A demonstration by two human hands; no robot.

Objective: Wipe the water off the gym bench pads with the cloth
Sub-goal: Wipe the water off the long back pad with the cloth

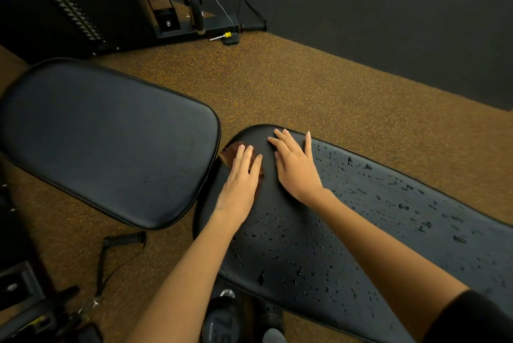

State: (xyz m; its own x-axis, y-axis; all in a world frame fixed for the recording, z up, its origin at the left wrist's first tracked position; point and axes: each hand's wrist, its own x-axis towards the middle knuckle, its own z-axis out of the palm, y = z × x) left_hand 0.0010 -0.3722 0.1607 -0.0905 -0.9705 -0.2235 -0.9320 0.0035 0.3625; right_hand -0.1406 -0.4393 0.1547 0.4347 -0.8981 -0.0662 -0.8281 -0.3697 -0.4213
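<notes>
A brown cloth (pixel 231 154) is pressed flat under the left hand (pixel 241 176) at the near-left end of the long pad (pixel 361 231), close to the gap beside the seat pad (pixel 105 142). The fingers of that hand are laid out straight over the cloth, so nothing is pinched or curled round: the grip is fully open, and the cloth is merely held down by the palm and fingers. Most of the cloth is hidden beneath the hand; one corner is seen beyond the fingertips toward the seat pad, and a strip shows along the hand's right edge.

The right hand (pixel 297 167) is laid flat on the same pad just beside the left, fingers spread and straight, with nothing held; the cloth is not touched by it.

Water drops (pixel 283 234) are scattered over the long pad from just behind both hands out to its far right end. The patch around the hands looks dry. The seat pad looks mostly dry, with only a few specks near its right edge.

A cable handle (pixel 125 240) is seen on the speckled floor (pixel 305 79) under the seat pad.
</notes>
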